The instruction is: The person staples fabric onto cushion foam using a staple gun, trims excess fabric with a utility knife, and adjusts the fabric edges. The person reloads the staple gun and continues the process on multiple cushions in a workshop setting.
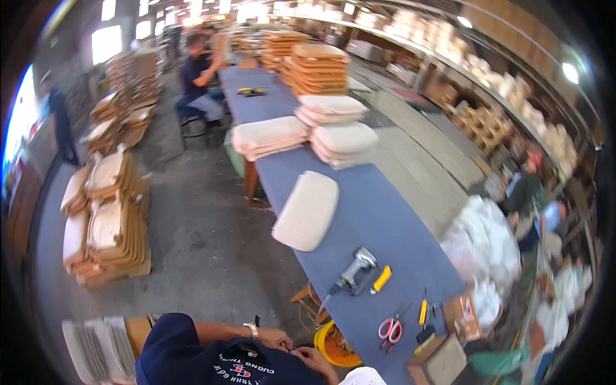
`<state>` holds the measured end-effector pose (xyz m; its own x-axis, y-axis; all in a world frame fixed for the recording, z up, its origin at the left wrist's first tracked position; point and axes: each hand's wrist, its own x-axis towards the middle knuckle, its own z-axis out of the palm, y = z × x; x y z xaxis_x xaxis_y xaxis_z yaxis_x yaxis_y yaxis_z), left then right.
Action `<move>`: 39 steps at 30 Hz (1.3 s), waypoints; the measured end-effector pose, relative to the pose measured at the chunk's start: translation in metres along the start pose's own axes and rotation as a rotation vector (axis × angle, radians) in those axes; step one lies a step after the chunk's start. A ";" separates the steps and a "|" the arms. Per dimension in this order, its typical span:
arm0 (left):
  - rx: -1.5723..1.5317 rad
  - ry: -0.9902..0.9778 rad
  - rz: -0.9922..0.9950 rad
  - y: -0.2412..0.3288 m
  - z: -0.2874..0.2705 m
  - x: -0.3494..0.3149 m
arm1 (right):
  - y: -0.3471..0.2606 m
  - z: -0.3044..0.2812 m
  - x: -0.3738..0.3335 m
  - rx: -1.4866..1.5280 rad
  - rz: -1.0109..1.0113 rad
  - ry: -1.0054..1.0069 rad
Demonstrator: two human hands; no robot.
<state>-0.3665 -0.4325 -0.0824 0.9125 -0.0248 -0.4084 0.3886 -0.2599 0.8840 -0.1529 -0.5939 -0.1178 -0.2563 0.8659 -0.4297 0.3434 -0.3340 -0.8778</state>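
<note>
Close to my dark blue shirt, at the lower edge, my left hand [274, 338] and my right hand [312, 359] meet with bent fingers pinched together. Whatever sits between their fingertips is too small to make out. A metal watch [253, 331] circles the left wrist. Just beyond the hands, a yellow bucket [319, 340] stands beside the table. On the blue-grey table [398, 224] lie a staple gun [354, 271] with a hose, a yellow utility knife [381, 280] and red-handled pliers [389, 330]. A pale upholstered seat pad [308, 210] overhangs the table's left edge.
Stacked pale cushions [343, 142] and wooden seats [317, 70] stand farther along the table. More seat stacks [112, 218] rest on the floor at left. A cardboard box [439, 360] occupies the near right corner. A seated co-worker [200, 77] is at the far end.
</note>
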 end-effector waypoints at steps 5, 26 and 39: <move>-0.476 0.398 0.098 -0.081 0.048 -0.100 | -0.024 0.053 0.060 -0.069 -0.041 -0.235; -1.249 0.875 -0.698 -0.100 0.300 -0.312 | -0.108 0.134 0.144 -0.229 0.016 -0.651; -1.187 0.907 -0.926 -0.088 0.224 -0.473 | -0.125 0.062 0.052 0.002 0.195 -0.355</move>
<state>-0.8610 -0.6143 -0.0184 -0.0270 0.3148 -0.9488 0.2719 0.9156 0.2961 -0.2649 -0.5300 -0.0437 -0.4826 0.6038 -0.6344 0.4148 -0.4804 -0.7728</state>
